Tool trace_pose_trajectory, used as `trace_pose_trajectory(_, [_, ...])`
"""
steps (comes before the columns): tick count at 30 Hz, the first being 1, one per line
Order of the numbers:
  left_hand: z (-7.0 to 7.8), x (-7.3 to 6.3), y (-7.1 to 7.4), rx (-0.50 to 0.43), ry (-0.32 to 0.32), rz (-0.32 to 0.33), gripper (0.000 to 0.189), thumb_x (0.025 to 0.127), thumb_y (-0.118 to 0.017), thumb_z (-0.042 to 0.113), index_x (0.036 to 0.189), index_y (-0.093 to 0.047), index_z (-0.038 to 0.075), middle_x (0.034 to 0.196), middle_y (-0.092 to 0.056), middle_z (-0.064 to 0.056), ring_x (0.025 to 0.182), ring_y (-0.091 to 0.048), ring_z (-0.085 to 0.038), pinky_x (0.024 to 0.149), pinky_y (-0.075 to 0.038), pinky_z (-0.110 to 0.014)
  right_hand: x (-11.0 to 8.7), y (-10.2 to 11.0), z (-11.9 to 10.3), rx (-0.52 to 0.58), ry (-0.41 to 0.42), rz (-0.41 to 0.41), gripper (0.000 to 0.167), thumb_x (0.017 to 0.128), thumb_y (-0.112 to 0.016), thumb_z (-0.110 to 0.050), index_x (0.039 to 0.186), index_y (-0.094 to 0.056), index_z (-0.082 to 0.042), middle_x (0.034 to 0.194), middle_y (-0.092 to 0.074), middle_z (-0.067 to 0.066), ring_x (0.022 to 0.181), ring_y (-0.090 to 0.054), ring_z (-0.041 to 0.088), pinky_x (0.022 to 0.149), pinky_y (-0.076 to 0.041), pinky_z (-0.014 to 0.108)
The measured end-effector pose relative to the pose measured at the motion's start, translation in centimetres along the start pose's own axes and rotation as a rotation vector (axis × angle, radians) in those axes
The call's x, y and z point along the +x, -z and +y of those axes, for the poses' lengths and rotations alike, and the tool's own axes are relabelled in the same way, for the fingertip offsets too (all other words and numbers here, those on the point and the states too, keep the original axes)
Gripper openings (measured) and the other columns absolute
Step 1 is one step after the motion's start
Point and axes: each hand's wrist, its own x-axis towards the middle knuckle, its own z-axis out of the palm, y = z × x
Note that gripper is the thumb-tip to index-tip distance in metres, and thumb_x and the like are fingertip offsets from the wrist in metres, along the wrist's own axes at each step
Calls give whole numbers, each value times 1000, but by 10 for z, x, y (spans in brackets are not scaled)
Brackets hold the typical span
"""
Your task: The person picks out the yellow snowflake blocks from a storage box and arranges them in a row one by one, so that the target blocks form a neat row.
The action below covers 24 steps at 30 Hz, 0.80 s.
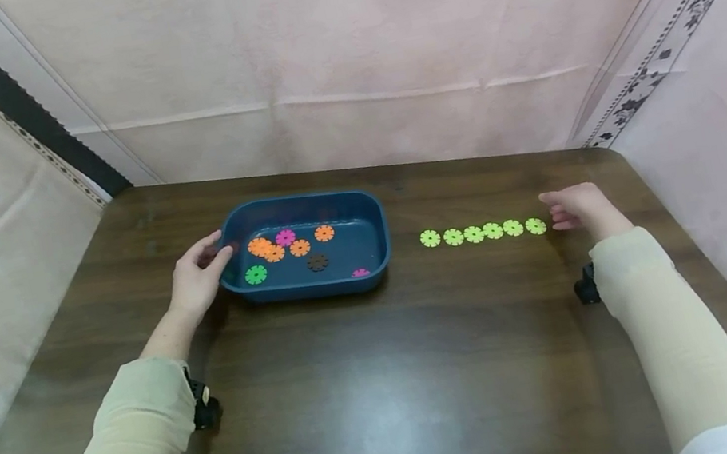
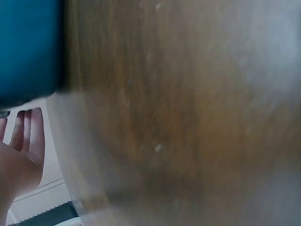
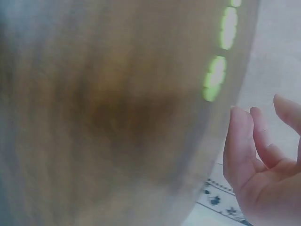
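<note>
A dark blue rectangular tray (image 1: 305,291) stands on the table, holding several flower-shaped plastic discs: orange discs (image 1: 324,233), two magenta ones, a green disc (image 1: 256,275) and a dark disc (image 1: 317,263). My left hand (image 1: 193,280) grips the tray's left rim, thumb over the edge and fingers outside. Right of the tray, several yellow-green discs (image 1: 473,234) lie flat in one row. Just past the row's right end is my right hand (image 1: 583,208). Its fingers (image 3: 238,136) are loosely bent, with thumb apart and nothing between them in the right wrist view.
The brown wooden table (image 1: 391,384) runs under everything. Pale cloth walls (image 1: 377,54) close in its back and both sides. Each wrist carries a small black camera (image 1: 203,405).
</note>
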Motion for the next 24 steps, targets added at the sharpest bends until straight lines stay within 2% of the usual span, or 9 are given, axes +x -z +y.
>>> trace_pose_trajectory(3, [8,2,8,101,-22,-5,66,95,-39,51,148,-28,12,145,-37,-21,132,-34,-37,107,-29,-54,-4,2,-10,-18,64,3,68,95,-50,-31,141,-26,12,117,-50,20,73,-56,3,73,-54,21])
trace_pose_trajectory(6, [22,7,14,197,-87,3,68,96,-38,52,149,-24,13,150,-28,-21,137,-23,-40,108,-21,-60,-10,2,-21,-35,131,39,68,95,-49,-38,140,-31,10,121,-50,23,71,-55,0,75,-54,24])
trace_pose_trajectory(8, [34,11,14,250,-146,-6,68,95,-39,52,149,-24,12,152,-24,-21,139,-17,-41,108,-17,-63,-16,1,-29,-79,185,71,70,94,-46,-45,138,-36,8,123,-49,24,80,-57,5,81,-54,30])
trace_pose_trajectory(9, [40,12,13,278,-176,-10,68,95,-40,52,149,-24,12,152,-23,-20,139,-16,-42,108,-15,-63,-18,1,-33,-117,214,93,71,94,-43,-49,137,-38,7,125,-48,25,89,-58,13,86,-52,35])
trace_pose_trajectory(12, [57,16,8,373,-263,-15,68,95,-43,50,147,-28,11,153,-22,-20,138,-14,-42,108,-12,-64,-28,-1,-45,-229,308,161,75,93,-36,-57,137,-39,5,134,-43,29,115,-48,37,100,-39,50])
trace_pose_trajectory(14, [67,17,3,424,-312,-22,66,94,-45,49,146,-30,10,153,-22,-19,139,-14,-42,108,-10,-64,-35,-3,-53,-283,367,200,77,94,-34,-58,138,-37,4,140,-37,31,126,-37,45,104,-31,55])
trace_pose_trajectory(19, [87,14,-10,498,-406,-77,66,94,-48,46,146,-30,9,154,-20,-19,140,-14,-41,111,-7,-61,-50,-16,-69,-348,498,280,74,95,-36,-55,141,-33,4,144,-32,31,132,-25,49,108,-20,59])
trace_pose_trajectory(24, [99,8,-22,594,-472,-126,69,93,-49,47,148,-25,12,155,-17,-17,142,-11,-39,111,-6,-61,-63,-33,-78,-408,564,307,76,95,-34,-57,146,-26,-2,151,-21,26,137,-10,48,108,-6,64])
